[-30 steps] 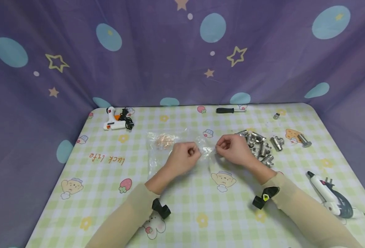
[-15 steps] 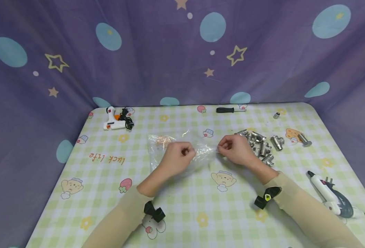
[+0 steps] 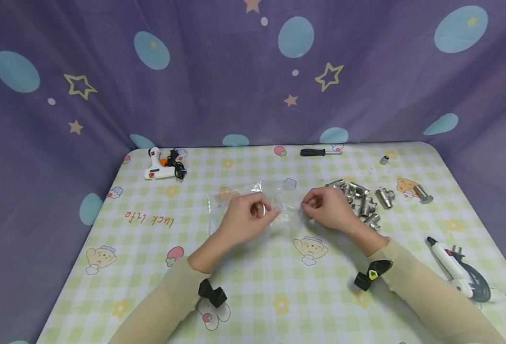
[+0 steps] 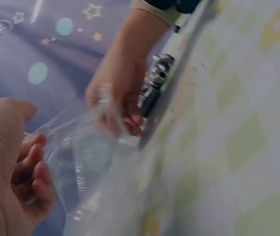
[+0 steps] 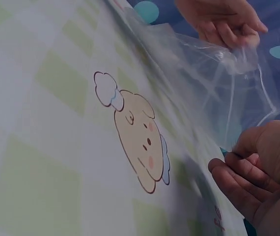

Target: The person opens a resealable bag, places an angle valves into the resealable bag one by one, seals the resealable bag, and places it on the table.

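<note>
since the earlier frames the left hand (image 3: pixel 247 216) has slid a little toward the person's left and its fingers have loosened and turned, so the thumb now lies more over the top of the clear plastic bag (image 3: pixel 253 208). the bag has gone flatter and the pale orange things inside it (image 3: pixel 227 195) show less than before. the right hand (image 3: pixel 328 208) has almost not moved. to me this looks like the mouth of the bag is being worked open between the two hands, and the opening is only partly made.

the left hand has its fingers curled and it pinches the near edge of the bag between thumb and fingertips; in the left wrist view the curled fingers (image 4: pixel 32 167) sit just beside the crumpled film (image 4: pixel 88 157). the right hand pinches the other end of the bag, on its own left side, with the fingers bent inward; the right wrist view shows the film (image 5: pixel 213 78) stretched up from the table (image 5: pixel 42 123) between both hands. both forearms rest low over the checked tablecloth (image 3: pixel 279 286), with the wrists bent a little inward.

the bag lies between the two hands and touches both. a heap of metal pipe fittings (image 3: pixel 360 200) is just beyond the right hand, and a glue gun (image 3: pixel 461 277) is well apart to its right.
</note>
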The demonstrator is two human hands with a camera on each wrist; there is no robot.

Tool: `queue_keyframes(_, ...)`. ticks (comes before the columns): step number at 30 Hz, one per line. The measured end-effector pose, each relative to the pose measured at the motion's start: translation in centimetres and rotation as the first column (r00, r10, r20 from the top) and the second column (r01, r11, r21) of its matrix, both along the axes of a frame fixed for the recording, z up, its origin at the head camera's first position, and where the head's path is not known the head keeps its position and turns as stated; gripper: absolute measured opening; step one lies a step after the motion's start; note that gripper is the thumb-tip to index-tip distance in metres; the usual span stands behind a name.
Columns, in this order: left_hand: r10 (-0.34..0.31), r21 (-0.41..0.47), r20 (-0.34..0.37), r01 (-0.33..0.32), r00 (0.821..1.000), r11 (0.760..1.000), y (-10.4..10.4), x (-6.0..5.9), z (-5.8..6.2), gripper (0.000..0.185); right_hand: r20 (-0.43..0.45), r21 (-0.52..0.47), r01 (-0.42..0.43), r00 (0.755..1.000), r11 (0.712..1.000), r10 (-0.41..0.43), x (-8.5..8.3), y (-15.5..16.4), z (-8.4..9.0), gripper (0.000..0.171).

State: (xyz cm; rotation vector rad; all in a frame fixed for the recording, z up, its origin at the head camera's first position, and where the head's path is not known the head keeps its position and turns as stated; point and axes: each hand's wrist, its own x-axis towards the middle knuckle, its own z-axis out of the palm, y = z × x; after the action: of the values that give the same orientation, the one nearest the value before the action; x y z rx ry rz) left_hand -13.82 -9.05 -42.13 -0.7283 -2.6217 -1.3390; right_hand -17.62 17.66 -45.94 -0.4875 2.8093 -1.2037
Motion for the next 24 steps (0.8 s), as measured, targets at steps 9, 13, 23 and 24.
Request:
queue_keyframes(9,-0.068,-0.419,-0.153,-0.003,0.986,0.908,0.2,-2.5,-0.9,0.146,-0.019,-0.042,-0.04,0.999,0.998,0.039,0.1,0.1,0.0,0.005)
queue_keyframes(13,-0.128,-0.518,-0.116,0.05,0.985,0.854,0.4,-3.6,-1.5,0.158,-0.007,-0.057,-0.063,0.998,0.996,0.063,0.2,0.1,0.0,0.006)
queue_keyframes(23,-0.157,-0.509,-0.085,0.092,0.984,0.856,0.8,-4.2,-2.1,0.132,0.022,-0.059,-0.098,0.995,0.993,0.099,0.3,0.0,0.4,0.005)
queue_keyframes(24,-0.155,-0.505,-0.084,0.092,0.984,0.858,0.8,-4.1,-2.1,0.129,0.02,-0.059,-0.098,0.995,0.993,0.099,0.3,0.1,0.4,0.004)
